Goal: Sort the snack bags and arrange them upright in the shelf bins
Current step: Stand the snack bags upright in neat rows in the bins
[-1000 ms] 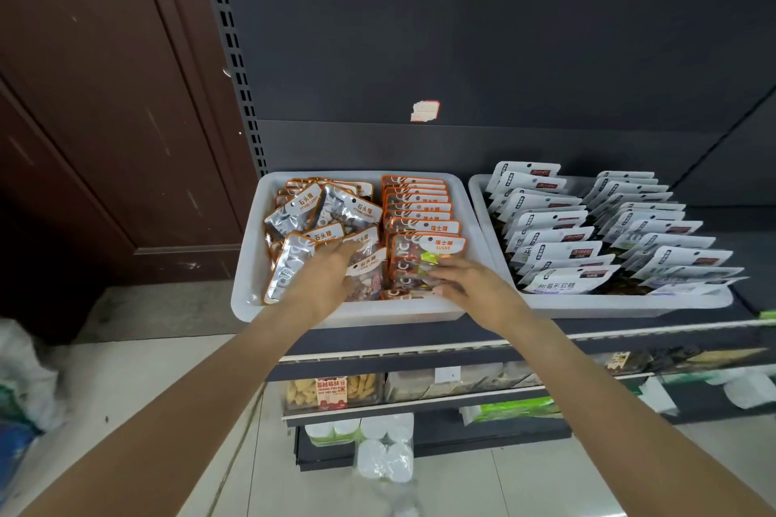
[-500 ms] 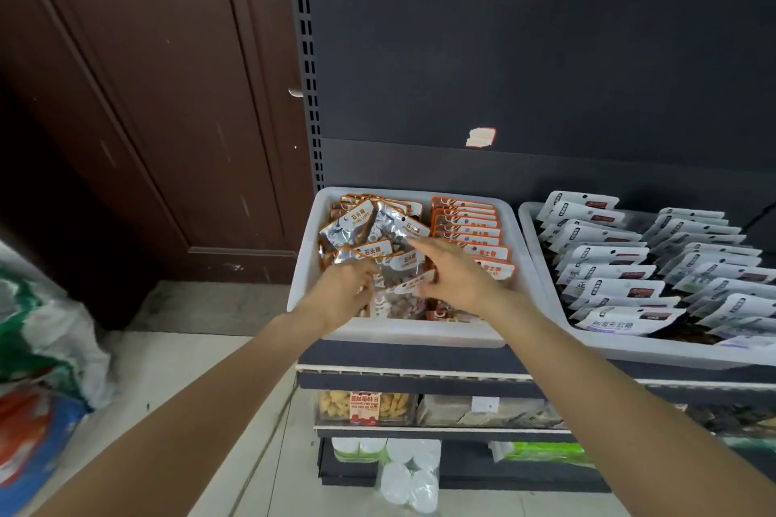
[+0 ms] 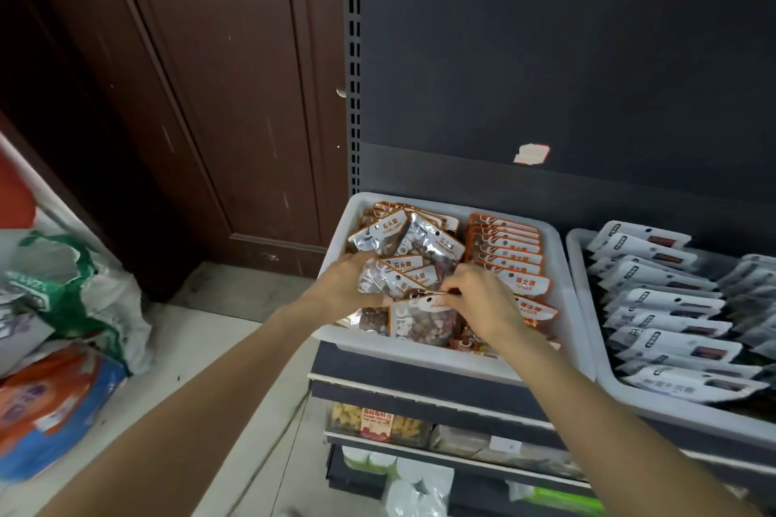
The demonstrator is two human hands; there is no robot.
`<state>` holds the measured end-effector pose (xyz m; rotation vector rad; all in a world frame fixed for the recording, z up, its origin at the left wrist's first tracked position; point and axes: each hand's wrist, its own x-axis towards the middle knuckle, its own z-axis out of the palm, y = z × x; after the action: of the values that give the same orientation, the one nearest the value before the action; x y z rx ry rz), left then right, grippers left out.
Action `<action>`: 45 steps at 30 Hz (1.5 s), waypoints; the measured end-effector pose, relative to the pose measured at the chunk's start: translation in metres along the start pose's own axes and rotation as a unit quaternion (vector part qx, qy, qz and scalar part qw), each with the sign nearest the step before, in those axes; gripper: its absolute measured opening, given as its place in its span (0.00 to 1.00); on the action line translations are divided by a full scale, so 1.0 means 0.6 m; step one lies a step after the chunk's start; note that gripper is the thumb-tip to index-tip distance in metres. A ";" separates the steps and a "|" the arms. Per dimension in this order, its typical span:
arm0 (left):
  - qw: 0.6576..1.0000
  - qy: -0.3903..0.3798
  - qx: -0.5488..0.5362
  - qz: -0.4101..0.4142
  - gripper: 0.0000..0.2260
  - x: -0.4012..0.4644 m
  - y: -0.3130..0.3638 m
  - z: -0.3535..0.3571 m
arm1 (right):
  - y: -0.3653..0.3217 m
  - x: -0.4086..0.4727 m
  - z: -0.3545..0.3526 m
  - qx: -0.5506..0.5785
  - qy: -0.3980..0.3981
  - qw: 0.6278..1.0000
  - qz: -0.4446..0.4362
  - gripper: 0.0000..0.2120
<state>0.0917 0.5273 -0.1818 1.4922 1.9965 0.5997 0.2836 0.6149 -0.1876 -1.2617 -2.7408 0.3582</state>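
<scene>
A white shelf bin [image 3: 562,281] holds two lots of orange-topped snack bags. Its left half carries a loose jumble of silver stone-candy bags [image 3: 403,239]; its right half has a neat upright row of orange sugar bags [image 3: 510,254]. My left hand [image 3: 346,285] grips a few of the jumbled silver bags at the bin's front left. My right hand [image 3: 478,300] pinches the top edge of a front stone-candy bag [image 3: 424,321] that stands upright against the bin's front wall.
A second white bin [image 3: 588,348] to the right is filled with rows of white bags [image 3: 655,302]. Lower shelves hold more goods [image 3: 378,424]. Plastic sacks [image 3: 63,306] lie on the floor at left, before a brown door [image 3: 201,97].
My view swung left. My right hand moved from the sugar bags to the front stone-candy bag and pinched its top. My left hand stayed in the jumbled bags.
</scene>
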 end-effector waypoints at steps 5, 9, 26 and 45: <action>0.997 0.079 -0.001 0.006 0.12 0.013 -0.003 -0.001 | 0.003 0.009 -0.002 0.064 0.007 0.997 0.044 0.07; 0.990 0.134 0.011 0.045 0.09 0.029 -0.006 0.001 | -0.003 0.013 -0.010 0.100 0.019 0.994 0.047 0.09; 0.996 -0.055 0.017 0.067 0.12 -0.007 -0.025 0.005 | -0.017 0.001 0.008 0.199 -0.134 0.971 0.009 0.16; 0.987 -0.020 0.153 0.052 0.36 0.000 -0.042 0.002 | -0.021 0.113 0.015 0.045 -0.114 0.992 -0.003 0.14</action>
<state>0.0746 0.5202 -0.1991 1.7834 2.0585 0.3082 0.2289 0.6569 -0.1935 -1.2604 -2.8738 0.6561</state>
